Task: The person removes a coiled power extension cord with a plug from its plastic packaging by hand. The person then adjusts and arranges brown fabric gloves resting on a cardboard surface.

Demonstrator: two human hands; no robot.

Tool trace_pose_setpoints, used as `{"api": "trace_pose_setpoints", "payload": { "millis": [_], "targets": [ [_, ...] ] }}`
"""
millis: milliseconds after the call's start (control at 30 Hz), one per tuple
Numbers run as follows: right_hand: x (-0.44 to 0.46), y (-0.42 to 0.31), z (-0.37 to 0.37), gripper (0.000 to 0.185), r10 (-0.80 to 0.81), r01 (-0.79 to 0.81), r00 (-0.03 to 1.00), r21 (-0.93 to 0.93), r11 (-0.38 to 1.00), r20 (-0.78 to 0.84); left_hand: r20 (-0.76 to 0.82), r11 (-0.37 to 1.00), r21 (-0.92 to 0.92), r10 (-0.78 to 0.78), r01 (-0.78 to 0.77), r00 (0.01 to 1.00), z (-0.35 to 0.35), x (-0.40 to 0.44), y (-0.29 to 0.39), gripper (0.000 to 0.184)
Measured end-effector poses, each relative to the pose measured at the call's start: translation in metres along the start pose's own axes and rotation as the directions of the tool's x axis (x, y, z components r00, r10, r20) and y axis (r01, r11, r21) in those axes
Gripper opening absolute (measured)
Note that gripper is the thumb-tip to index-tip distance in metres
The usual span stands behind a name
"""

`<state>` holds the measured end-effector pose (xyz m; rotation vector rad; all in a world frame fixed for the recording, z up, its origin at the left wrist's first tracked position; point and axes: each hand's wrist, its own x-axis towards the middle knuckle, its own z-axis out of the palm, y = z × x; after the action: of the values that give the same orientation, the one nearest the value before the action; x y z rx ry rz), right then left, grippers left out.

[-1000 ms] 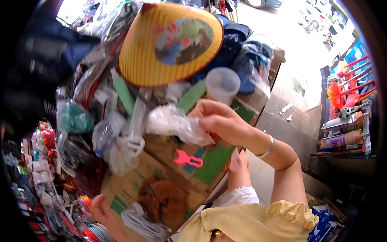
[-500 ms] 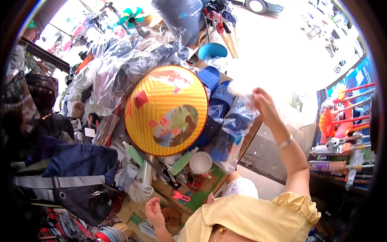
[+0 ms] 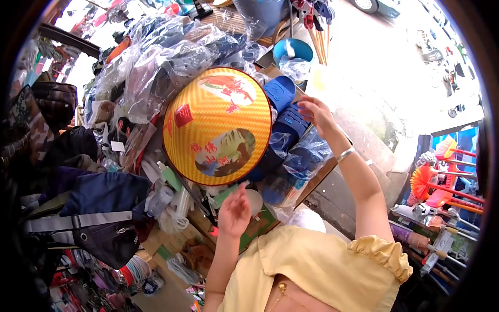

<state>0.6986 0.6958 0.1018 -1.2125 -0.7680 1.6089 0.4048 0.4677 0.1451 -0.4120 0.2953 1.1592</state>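
Observation:
A yellow conical hat with red Chinese lettering and a painted oval lies on the crowded goods. My left hand is raised just below its lower rim, fingers stretched upward and nothing visible in them. To the right of the hat, my right hand hovers by the blue slippers, its bent fingers apart and holding nothing. Clear plastic wraps more blue items under that wrist. Beyond the slippers stands a blue bucket with white, plastic-like material inside. Partly behind my left hand is a white round container.
Plastic-wrapped goods are heaped at the upper left. A dark blue bag lies at left, above a coil of bands. Red-handled brushes stick out at right. Paved ground and a car are beyond.
My right hand has let go of a blurred white thing and drawn back toward the slippers. White material now shows in the bucket. My left hand has risen toward the hat; the view has shifted.

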Motion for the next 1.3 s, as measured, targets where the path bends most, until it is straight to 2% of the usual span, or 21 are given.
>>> {"api": "trace_pose_setpoints", "payload": {
  "millis": [67,133,200,267,300,333,400,467,533,600,667,733,800,867,933,1067,1133,1200,1233,1267,1300],
  "targets": [
    [-0.011,0.009,-0.014,0.029,0.033,-0.033,0.999,-0.009,0.999,-0.011,-0.017,0.997,-0.057,-0.062,0.061,0.998,0.013,0.033,-0.012,0.042],
    [-0.017,0.013,-0.021,0.029,0.000,0.001,1.000,0.063,0.998,-0.011,-0.063,0.996,-0.074,-0.055,0.050,0.996,0.010,0.067,-0.020,0.038],
    [-0.019,0.012,-0.019,0.029,-0.020,0.020,1.000,0.026,0.999,0.011,-0.113,0.995,-0.090,-0.051,0.041,0.992,0.009,0.093,-0.021,0.035],
    [-0.022,0.010,-0.015,0.028,-0.034,0.035,0.999,-0.014,0.999,0.026,-0.225,0.982,-0.050,0.166,-0.182,0.960,0.010,0.110,-0.022,0.026],
    [-0.023,0.009,-0.009,0.027,-0.044,0.053,0.997,-0.181,0.982,0.057,-0.340,0.964,-0.140,0.168,-0.226,0.925,0.013,0.113,-0.017,0.026],
    [-0.023,0.009,-0.003,0.026,-0.048,0.076,0.995,-0.342,0.937,0.089,-0.344,0.965,-0.134,0.169,-0.226,0.924,0.015,0.110,-0.017,0.026],
    [-0.003,0.037,0.001,0.031,-0.217,0.293,0.955,-0.529,0.796,0.202,-0.277,0.968,-0.135,0.167,-0.210,0.946,0.021,0.101,-0.018,0.031],
    [0.009,0.047,0.014,0.034,-0.332,0.394,0.916,-0.658,0.641,0.225,-0.149,0.964,-0.156,0.190,-0.213,0.970,0.036,0.087,-0.015,0.041],
    [0.007,0.039,0.039,0.031,-0.331,0.364,0.923,-0.720,0.591,0.195,-0.057,0.965,-0.150,0.211,-0.217,0.976,0.053,0.073,-0.013,0.029],
    [0.011,0.036,0.052,0.028,-0.340,0.338,0.925,-0.774,0.536,0.168,-0.022,0.964,-0.155,0.214,-0.215,0.977,0.066,0.061,-0.010,0.029],
    [0.019,0.042,0.060,0.021,-0.319,0.328,0.925,-0.862,0.388,0.208,0.011,0.964,-0.164,0.216,-0.211,0.976,0.071,0.054,-0.011,0.029],
    [0.017,0.037,0.062,0.017,-0.447,0.351,0.890,-0.761,0.545,0.090,0.025,0.969,-0.173,0.182,-0.175,0.983,0.073,0.051,-0.011,0.031],
    [0.018,0.032,0.049,0.016,-0.522,0.408,0.850,-0.544,0.733,-0.066,0.023,0.972,-0.163,0.175,-0.169,0.984,0.063,0.052,-0.009,0.032],
    [-0.006,0.013,0.023,0.018,-0.541,0.473,0.828,-0.335,0.815,-0.146,-0.029,0.979,-0.133,0.154,-0.157,0.988,0.052,0.054,-0.007,0.042],
    [-0.043,-0.003,0.000,0.020,-0.402,0.394,0.902,-0.082,0.916,-0.156,-0.038,0.980,-0.128,0.150,-0.154,0.988,0.044,0.058,-0.006,0.040],
    [-0.121,-0.014,0.000,0.021,-0.296,0.309,0.947,0.102,0.946,-0.123,-0.107,0.991,-0.133,0.019,-0.033,0.994,0.029,0.058,-0.012,0.038],
    [-0.151,0.007,0.010,0.024,-0.200,0.199,0.980,0.189,0.962,-0.016,-0.092,0.952,0.305,0.052,-0.022,0.994,0.032,0.048,-0.030,0.061],
    [-0.192,0.010,0.053,0.026,-0.123,0.109,0.992,0.251,0.962,0.040,0.108,0.840,0.519,0.119,-0.158,0.987,0.033,0.030,-0.052,0.056],
    [-0.199,0.036,0.054,0.026,-0.098,0.062,0.973,0.175,0.983,0.208,0.115,0.759,0.632,0.112,-0.159,0.987,0.030,0.022,-0.053,0.055],
    [-0.208,0.056,0.064,0.026,-0.165,0.122,0.919,0.139,0.983,0.357,0.113,0.663,0.732,0.107,-0.156,0.988,0.028,0.012,-0.050,0.054],
    [-0.225,0.060,0.088,0.028,-0.074,0.043,0.937,0.099,0.994,0.341,0.208,0.642,0.735,0.091,-0.217,0.974,0.028,-0.005,-0.043,0.055]
  ]
}}
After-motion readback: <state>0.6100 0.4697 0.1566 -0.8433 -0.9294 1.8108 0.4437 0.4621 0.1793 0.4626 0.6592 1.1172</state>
